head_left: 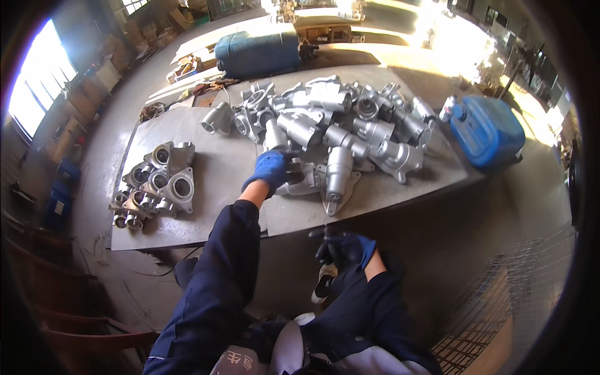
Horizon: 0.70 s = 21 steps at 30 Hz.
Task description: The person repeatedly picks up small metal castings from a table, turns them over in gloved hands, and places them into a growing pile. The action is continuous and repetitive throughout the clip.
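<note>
My left hand [270,171], in a blue glove with dark fingers, reaches to the front of a pile of silver metal castings. Its fingers curl at the lower end of a tubular casting [274,134]; the glove hides part of the grip. Another casting [303,180] lies just right of these fingers. My right hand [347,247], gloved the same way, is low in front of the table's near edge, its fingers bent together. A thin pale streak shows above those fingers; what they hold cannot be made out. Nearest to it on the table is an upright-looking tubular casting [339,172] with a flange.
Several round-mouthed castings [159,178] stand grouped at the left of the grey metal table [215,219]. A blue jerrycan [487,131] and a small bottle [447,108] are at the right. Behind lies a blue drum [257,51]. Wire mesh [500,306] stands at lower right.
</note>
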Available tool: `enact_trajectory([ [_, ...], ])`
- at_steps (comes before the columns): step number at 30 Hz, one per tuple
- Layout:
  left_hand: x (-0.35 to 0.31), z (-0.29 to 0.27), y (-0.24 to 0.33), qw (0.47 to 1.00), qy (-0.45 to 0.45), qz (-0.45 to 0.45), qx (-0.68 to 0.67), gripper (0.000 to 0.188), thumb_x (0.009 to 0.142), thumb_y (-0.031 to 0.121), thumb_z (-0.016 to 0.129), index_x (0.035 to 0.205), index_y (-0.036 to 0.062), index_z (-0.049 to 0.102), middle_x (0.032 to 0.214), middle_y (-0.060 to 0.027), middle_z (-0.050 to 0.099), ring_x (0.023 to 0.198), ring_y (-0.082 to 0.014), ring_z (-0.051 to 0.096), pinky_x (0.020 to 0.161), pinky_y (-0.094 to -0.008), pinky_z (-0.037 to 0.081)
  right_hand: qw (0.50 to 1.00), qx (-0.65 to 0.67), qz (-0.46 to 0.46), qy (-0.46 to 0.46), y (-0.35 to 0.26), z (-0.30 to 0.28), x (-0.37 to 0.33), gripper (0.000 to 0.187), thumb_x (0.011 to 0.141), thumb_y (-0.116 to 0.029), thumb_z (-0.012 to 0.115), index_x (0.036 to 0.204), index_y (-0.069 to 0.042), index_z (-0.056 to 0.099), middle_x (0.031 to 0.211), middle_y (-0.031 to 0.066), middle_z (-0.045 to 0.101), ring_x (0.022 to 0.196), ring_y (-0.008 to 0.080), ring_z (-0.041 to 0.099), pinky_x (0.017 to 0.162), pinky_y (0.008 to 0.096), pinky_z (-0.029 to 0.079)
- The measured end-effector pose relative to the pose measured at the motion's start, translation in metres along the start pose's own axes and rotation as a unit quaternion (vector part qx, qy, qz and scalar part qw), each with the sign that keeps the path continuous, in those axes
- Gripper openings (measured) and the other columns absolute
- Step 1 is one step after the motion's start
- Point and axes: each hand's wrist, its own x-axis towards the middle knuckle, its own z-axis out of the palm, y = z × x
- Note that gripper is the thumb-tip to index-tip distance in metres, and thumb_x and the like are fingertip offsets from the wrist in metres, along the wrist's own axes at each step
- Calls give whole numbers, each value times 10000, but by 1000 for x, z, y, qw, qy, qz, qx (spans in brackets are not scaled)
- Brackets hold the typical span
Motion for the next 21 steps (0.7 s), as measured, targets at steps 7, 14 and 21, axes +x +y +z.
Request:
enact_trajectory([
  [7,-57,55,-50,961,27,15,-276,503,827,193,749,1288,107,568,1047,-70,666,960,-157,591,848,-306,482,998,-34,-48,18,-16,8,9,398,966,-203,535,1279,42,524,873,183,681,784,252,679,725,366,570],
  [14,-91,-40,-99,924,-113,-127,-343,239,907,74,647,1145,78,673,911,41,657,842,-71,555,794,-247,485,998,-20,-21,53,-1,2,21,420,968,-178,537,1323,41,486,877,190,687,765,271,688,718,384,577],
  [21,-131,-75,-149,964,-135,-115,-199,290,950,99,519,1215,52,628,930,-25,689,830,-83,596,749,-253,501,999,-32,2,37,9,28,30,421,971,-206,538,1341,-8,500,878,171,685,784,231,688,730,366,582],
])
